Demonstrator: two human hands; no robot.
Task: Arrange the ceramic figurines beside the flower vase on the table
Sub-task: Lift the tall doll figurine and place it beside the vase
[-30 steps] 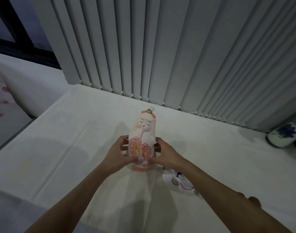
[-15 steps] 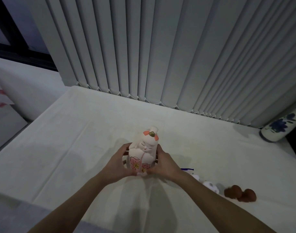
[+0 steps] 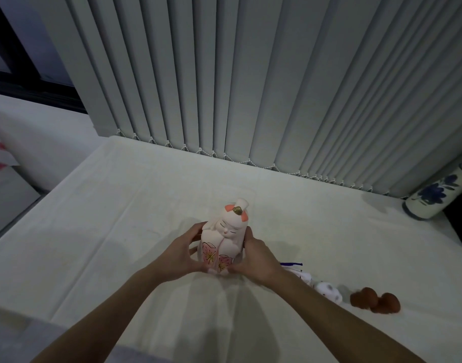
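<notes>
Both hands grip one pale doll (image 3: 224,239) mid-tabletop (image 3: 120,218): left hand (image 3: 184,251) wraps its left flank, right hand (image 3: 253,255) its right. Whether its base rests on the cloth cannot be told. Just right of the right forearm lie a small white figurine (image 3: 327,290) and a brown one (image 3: 374,302), neither yet placed. The vase (image 3: 434,193) stands at the far right corner, well apart from all three. Judgement: arrangement barely begun; every figurine remains to be moved beside it.
</notes>
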